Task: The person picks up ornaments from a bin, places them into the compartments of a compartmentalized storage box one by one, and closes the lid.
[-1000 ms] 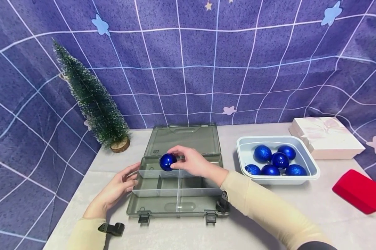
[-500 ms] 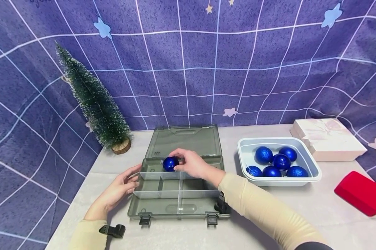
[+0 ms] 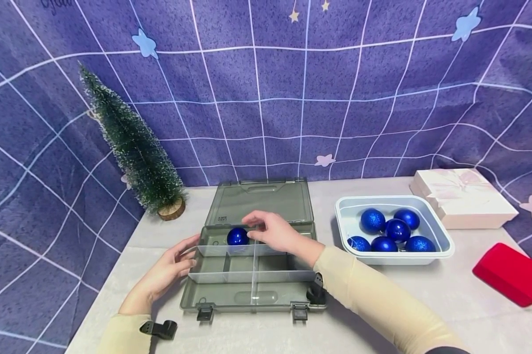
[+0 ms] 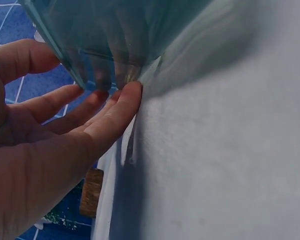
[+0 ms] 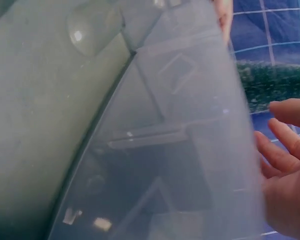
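A shiny blue Christmas bauble sits in the back left compartment of a smoky grey divided plastic box. Just right of the bauble is my right hand, its thumb tip right at the ball's edge. In the right wrist view, the fingers are loosely spread with nothing between them, beyond a clear divider. My left hand rests against the box's left side. The left wrist view shows its relaxed fingertips touching the box wall.
To the right stands a white tub with several blue baubles. Behind it lies a pale gift box, and a red case is at far right. A small frosted Christmas tree stands at back left. The box's lid lies back.
The bauble has gone down from above the box into the back left compartment. My right hand has let go of it and drawn slightly right. The left hand stays at the box's side.
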Tool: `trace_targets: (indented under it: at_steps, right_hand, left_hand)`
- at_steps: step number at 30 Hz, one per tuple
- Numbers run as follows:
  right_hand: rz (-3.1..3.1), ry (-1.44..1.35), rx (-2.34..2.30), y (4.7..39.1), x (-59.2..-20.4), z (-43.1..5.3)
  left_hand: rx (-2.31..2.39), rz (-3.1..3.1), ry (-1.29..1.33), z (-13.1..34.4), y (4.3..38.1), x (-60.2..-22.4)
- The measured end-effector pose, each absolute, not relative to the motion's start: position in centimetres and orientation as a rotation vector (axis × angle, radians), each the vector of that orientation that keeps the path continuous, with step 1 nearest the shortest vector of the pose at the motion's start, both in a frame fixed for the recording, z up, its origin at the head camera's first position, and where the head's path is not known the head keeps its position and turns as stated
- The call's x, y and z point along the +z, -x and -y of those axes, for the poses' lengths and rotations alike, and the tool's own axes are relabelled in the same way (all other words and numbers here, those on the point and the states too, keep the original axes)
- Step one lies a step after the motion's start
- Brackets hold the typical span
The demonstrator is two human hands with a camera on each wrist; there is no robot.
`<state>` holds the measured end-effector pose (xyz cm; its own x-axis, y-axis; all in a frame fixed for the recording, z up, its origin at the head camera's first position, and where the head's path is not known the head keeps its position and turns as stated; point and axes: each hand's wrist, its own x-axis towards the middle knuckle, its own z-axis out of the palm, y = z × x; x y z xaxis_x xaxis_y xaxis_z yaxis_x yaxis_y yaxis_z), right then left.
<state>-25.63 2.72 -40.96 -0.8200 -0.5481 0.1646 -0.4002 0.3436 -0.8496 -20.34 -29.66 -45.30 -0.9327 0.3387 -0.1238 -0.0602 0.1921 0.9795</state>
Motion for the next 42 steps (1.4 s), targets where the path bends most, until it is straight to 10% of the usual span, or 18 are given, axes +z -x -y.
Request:
trace_targets:
  at_steps: [21, 42]
  right_hand:
    - [-2.279, 1.018, -1.786, 20.7, -35.8, -11.6]
    - [-2.483, 0.969, -1.52, 21.3, -38.6, -26.8]
  left_hand:
    - [1.811, -2.143, -0.279, 29.7, 20.2, -45.4]
    - [1.781, -2.166, -0.301, 29.9, 20.6, -45.7]
